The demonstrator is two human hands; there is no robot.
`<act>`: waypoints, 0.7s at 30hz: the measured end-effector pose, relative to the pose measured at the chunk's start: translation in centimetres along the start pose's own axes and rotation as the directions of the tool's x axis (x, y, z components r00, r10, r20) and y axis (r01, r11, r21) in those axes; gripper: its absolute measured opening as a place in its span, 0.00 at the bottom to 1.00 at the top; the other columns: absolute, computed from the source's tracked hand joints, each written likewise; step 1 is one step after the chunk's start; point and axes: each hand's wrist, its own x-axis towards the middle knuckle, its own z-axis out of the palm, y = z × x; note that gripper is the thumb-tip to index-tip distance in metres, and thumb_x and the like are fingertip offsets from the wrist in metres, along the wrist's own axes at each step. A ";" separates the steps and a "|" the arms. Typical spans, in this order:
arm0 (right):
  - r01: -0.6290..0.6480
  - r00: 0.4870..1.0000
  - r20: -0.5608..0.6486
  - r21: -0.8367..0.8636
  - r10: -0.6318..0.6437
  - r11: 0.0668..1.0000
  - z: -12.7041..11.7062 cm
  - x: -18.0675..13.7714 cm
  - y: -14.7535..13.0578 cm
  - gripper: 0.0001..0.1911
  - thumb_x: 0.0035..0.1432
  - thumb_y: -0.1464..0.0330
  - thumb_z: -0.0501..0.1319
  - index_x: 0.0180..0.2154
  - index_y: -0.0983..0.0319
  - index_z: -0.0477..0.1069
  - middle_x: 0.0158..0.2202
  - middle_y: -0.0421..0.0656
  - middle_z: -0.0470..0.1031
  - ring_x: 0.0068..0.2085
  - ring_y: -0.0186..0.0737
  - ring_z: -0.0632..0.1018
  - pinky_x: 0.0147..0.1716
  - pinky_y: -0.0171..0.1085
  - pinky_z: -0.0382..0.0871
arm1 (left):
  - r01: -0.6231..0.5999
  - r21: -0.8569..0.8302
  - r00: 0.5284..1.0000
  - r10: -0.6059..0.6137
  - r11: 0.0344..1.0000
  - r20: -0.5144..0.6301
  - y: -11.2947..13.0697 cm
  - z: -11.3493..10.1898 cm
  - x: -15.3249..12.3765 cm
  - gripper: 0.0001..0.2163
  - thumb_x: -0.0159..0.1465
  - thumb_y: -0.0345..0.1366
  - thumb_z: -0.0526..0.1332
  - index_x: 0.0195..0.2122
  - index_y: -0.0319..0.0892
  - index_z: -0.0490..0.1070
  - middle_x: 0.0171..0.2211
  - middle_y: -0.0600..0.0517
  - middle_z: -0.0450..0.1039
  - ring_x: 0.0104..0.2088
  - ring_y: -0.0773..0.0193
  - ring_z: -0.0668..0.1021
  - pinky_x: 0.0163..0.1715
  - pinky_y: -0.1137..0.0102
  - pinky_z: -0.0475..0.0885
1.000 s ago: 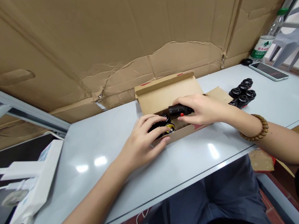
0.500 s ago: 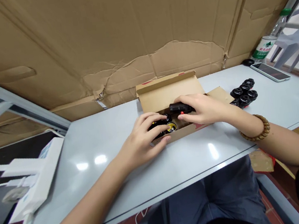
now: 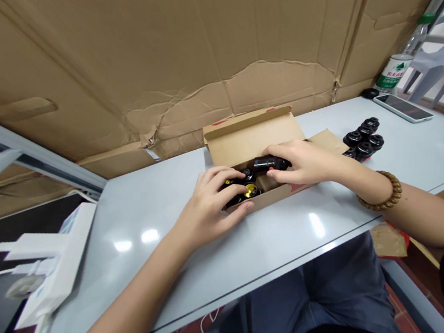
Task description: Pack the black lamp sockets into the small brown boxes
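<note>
An open cardboard box (image 3: 256,128) sits on the table with its lid raised at the back. In its left part stand several black flashlights (image 3: 251,190), one showing a yellow reflector face. My left hand (image 3: 219,200) lies over them, fingers spread and touching their tops, the thumb by the box's front wall. Over the box's right part, my right hand (image 3: 300,160) grips another black flashlight (image 3: 262,164) with a red button. It is held lying nearly level, its right end hidden by my fingers.
Several black flashlights (image 3: 364,142) stand grouped right of the box. Farther right are a phone (image 3: 403,107), a water bottle (image 3: 395,71) and a small black object (image 3: 369,93). A white power strip (image 3: 60,274) with plugs lies left. Cardboard (image 3: 203,41) walls the back.
The flashlight in my right hand has shifted very slightly and turned a little. My left fingers have moved slightly over the flashlights in the box, and the yellow face looks brighter.
</note>
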 end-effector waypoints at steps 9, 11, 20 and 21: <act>0.010 0.999 -0.041 -0.028 -0.012 1.000 0.5 0.1 0.6 0.21 0.73 0.57 0.62 0.60 0.61 0.76 0.46 0.50 0.87 0.40 0.48 0.83 0.39 0.41 0.68 | -0.006 -0.006 1.000 0.006 1.000 0.003 0.2 0.0 0.1 0.05 0.76 0.36 0.67 0.50 0.45 0.82 0.57 0.40 0.84 0.59 0.44 0.80 0.61 0.44 0.76; 0.010 0.999 -0.046 -0.020 -0.011 1.000 0.6 0.1 0.7 0.20 0.71 0.58 0.64 0.58 0.61 0.77 0.41 0.47 0.87 0.37 0.46 0.82 0.37 0.39 0.68 | 0.007 -0.014 1.000 -0.007 1.000 0.002 0.1 0.0 0.0 0.06 0.76 0.37 0.68 0.50 0.46 0.82 0.57 0.41 0.84 0.60 0.44 0.80 0.62 0.44 0.76; 0.036 0.999 -0.041 0.042 -0.034 0.998 0.8 0.1 1.0 0.18 0.70 0.59 0.65 0.56 0.60 0.78 0.42 0.47 0.87 0.36 0.43 0.82 0.36 0.38 0.69 | -0.035 0.000 0.999 0.035 0.999 -0.005 0.1 0.1 0.0 0.06 0.77 0.36 0.67 0.52 0.45 0.81 0.57 0.41 0.83 0.60 0.44 0.79 0.61 0.45 0.77; 0.037 0.999 -0.041 0.039 -0.035 0.999 0.7 0.1 1.0 0.18 0.71 0.58 0.64 0.57 0.60 0.77 0.43 0.47 0.87 0.37 0.44 0.82 0.37 0.38 0.68 | -0.037 0.001 0.999 0.037 0.999 -0.003 0.1 0.1 0.0 0.06 0.76 0.35 0.67 0.52 0.44 0.82 0.57 0.40 0.83 0.61 0.44 0.79 0.61 0.45 0.77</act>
